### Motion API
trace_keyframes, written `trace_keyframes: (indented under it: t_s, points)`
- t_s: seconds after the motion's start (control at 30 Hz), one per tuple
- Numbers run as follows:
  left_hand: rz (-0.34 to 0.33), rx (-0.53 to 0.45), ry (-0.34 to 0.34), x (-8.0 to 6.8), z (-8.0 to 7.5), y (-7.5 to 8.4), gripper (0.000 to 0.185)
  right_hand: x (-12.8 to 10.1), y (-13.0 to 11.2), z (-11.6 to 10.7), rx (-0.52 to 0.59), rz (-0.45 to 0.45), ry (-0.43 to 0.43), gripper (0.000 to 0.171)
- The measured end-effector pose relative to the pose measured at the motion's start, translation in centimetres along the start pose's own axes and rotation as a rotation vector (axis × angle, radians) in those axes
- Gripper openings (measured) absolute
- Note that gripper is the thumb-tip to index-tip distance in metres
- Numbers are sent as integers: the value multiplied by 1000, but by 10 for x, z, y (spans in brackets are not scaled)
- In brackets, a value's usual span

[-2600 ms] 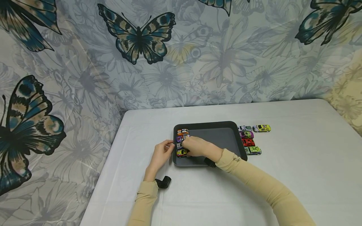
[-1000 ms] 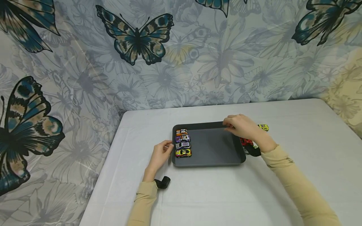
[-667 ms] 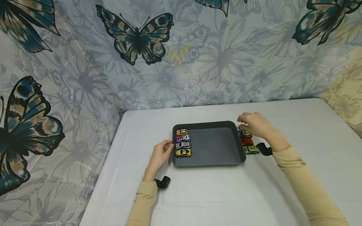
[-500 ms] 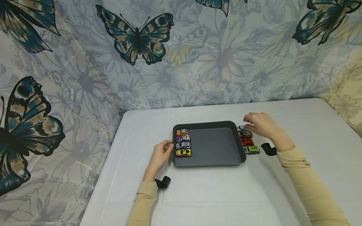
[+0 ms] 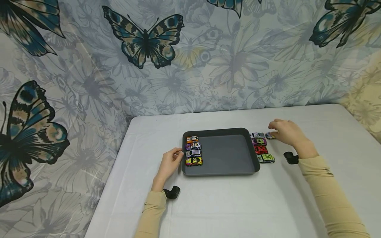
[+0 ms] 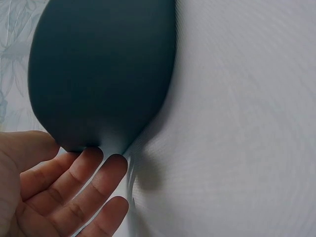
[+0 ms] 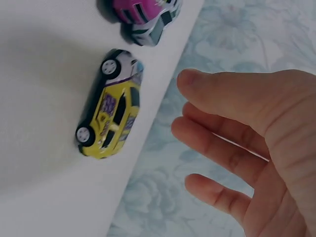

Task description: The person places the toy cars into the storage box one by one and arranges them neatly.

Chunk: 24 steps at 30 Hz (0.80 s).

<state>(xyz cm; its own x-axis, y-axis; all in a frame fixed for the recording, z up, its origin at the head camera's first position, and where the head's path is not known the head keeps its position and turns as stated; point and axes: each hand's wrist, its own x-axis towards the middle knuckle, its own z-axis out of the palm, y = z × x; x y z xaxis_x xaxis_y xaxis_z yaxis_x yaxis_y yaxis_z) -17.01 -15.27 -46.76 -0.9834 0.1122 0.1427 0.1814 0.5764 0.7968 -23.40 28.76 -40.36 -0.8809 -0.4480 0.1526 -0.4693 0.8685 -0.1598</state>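
My left hand (image 5: 169, 162) is at the left side of the dark grey baking tray (image 5: 227, 170). In the left wrist view, its thumb and fingertips pinch the rim of the tray (image 6: 106, 74). My right hand (image 5: 287, 133) hovers over a yellow and silver toy car (image 7: 111, 106), partly hiding it in the head view. The thumb and fingers stand apart with nothing between them. Inside the tray, several toy cars form a column along the left wall: orange (image 5: 192, 139), purple (image 5: 193, 146), silver (image 5: 193, 153) and yellow (image 5: 194, 161).
Right of the tray, more toy cars are lined up: silver (image 5: 257, 135), purple and green (image 5: 259, 142), red (image 5: 261, 150) and lime green (image 5: 266, 158). A white cloth (image 5: 208, 208) covers the table. Behind it hangs a butterfly-patterned fabric (image 5: 238, 62).
My right hand has left the cars in the tray and moved right, past the tray's right edge, to the yellow and silver car. My left hand has stayed at the tray's rim.
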Motion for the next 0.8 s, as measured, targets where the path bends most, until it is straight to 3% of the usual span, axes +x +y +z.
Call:
trace_keyframes:
  t_s: [0.27,0.8]
  points:
    - [24,-3,18,0,1,-1,23,-3,12,4,-13,61,-41,23]
    - [30,-10,17,0,0,0,24,-9,29,18,-23,96,-51,24]
